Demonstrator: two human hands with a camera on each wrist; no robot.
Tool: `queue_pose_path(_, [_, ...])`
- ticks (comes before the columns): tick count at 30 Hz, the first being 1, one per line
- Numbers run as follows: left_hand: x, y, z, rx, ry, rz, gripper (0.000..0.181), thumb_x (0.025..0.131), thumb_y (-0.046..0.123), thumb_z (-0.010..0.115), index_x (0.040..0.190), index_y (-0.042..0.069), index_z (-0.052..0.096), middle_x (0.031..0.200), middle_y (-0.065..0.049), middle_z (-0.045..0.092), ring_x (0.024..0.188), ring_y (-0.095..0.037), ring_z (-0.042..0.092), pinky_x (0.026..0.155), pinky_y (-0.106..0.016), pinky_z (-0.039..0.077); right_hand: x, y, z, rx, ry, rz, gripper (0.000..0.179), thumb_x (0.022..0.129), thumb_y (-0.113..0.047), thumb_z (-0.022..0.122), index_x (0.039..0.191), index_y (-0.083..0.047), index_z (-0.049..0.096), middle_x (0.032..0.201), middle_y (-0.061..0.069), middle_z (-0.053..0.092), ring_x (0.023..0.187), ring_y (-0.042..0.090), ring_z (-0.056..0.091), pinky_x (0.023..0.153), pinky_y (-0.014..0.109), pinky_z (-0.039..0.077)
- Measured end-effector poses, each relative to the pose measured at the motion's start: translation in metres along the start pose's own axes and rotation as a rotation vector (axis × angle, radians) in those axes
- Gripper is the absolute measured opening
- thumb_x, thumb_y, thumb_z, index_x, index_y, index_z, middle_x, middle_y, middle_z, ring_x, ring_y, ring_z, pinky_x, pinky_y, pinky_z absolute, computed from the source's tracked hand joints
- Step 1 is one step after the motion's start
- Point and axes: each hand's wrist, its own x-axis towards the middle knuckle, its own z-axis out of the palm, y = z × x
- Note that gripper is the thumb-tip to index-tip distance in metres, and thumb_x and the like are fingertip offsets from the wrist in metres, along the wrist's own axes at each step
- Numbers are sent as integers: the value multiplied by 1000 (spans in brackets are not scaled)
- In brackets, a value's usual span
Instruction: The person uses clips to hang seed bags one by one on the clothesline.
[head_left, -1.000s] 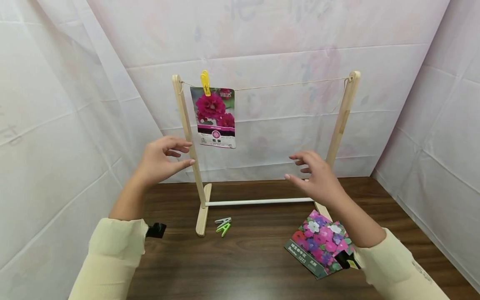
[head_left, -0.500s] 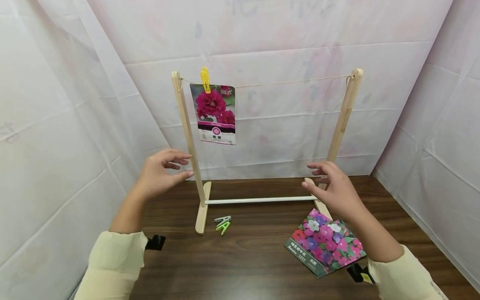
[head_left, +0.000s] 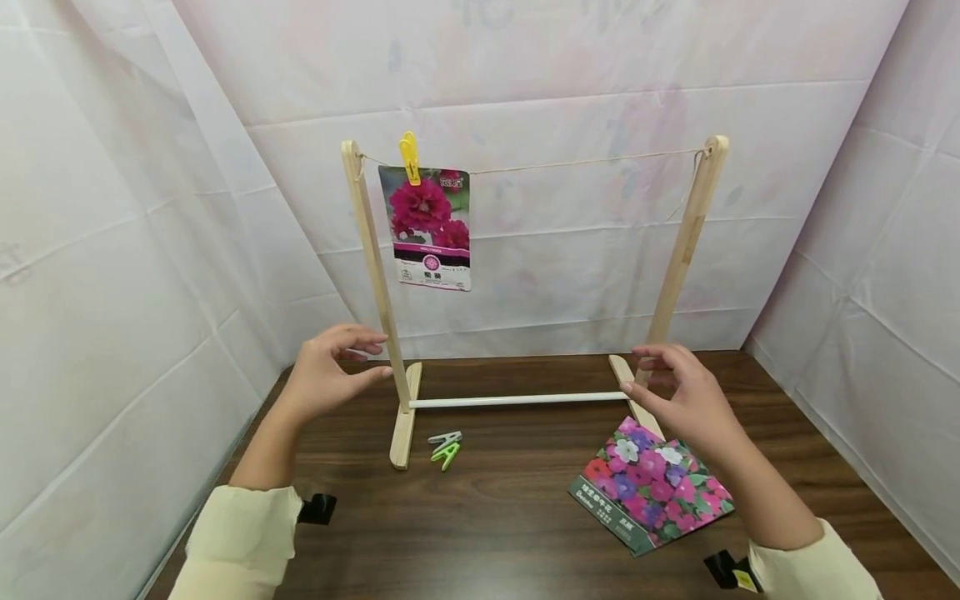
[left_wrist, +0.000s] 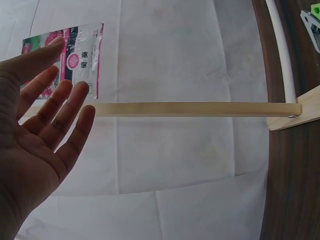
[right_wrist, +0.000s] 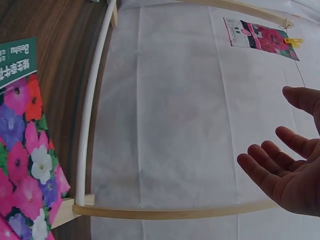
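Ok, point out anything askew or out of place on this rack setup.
The pink-flower seed packet hangs slightly tilted on the string, held by one yellow plastic clip at its left corner. Two small clips, grey and green, lie loose on the dark wooden table. Nothing looks damaged.

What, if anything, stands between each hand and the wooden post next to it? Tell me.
Nothing visible does. The left hand is open beside the left post, fingertips at it, and the right hand is open beside the right post. The clothespins and seed packet lie lower, on the table.

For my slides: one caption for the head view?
Open hands, left hand and right hand, flank a wooden rack with a pegged seed packet.
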Motion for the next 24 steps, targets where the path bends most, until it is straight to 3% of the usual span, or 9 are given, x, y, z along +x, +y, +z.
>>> queue_pose_path(3, [-6, -1, 4, -5, -5, -5, 37, 72, 0, 85, 106, 0, 72, 102, -13, 68, 87, -27, 67, 73, -29, 57, -4, 5, 1, -8, 7, 5, 50, 92, -32, 70, 132, -5, 54, 121, 15, 54, 107, 35, 61, 90, 51, 51])
queue_pose_path(7, [-12, -2, 11, -10, 0, -10, 38, 69, -5, 85, 104, -3, 71, 100, -16, 68, 86, -31, 66, 72, -40, 58, -9, 13, 2, -15, 25, 5, 50, 92, -29, 70, 131, -2, 54, 118, 15, 54, 104, 35, 62, 87, 50, 52])
queue_pose_path(12, [-17, 11, 17, -13, -4, -6, 37, 68, -11, 83, 102, -9, 69, 97, -20, 67, 84, -37, 66, 71, -50, 56, -16, 24, 4, -21, 47, 12, 48, 92, -26, 70, 129, 0, 54, 117, 17, 55, 104, 36, 62, 86, 47, 53])
queue_pose_path(18, [-23, 21, 23, -13, -19, -22, 34, 69, -11, 82, 101, -8, 69, 95, -16, 67, 82, -34, 65, 71, -47, 56, -22, 37, 5, -16, 72, 35, 47, 92, -24, 71, 128, 1, 55, 120, 17, 55, 109, 35, 57, 88, 44, 51])
queue_pose_path(21, [-26, 19, 27, -25, -31, -70, 34, 70, -11, 81, 101, -7, 69, 95, -16, 67, 82, -33, 65, 72, -47, 56, -26, 42, 3, -2, 76, 63, 49, 93, -26, 70, 130, 0, 53, 122, 17, 54, 110, 37, 58, 84, 31, 55])
queue_pose_path(24, [-30, 11, 33, -59, -51, -118, 34, 71, -11, 81, 103, -7, 69, 96, -18, 67, 84, -36, 65, 74, -50, 55, -30, 47, 2, 29, 77, 98, 50, 94, -28, 68, 132, 0, 52, 125, 19, 53, 111, 39, 57, 79, 14, 50])
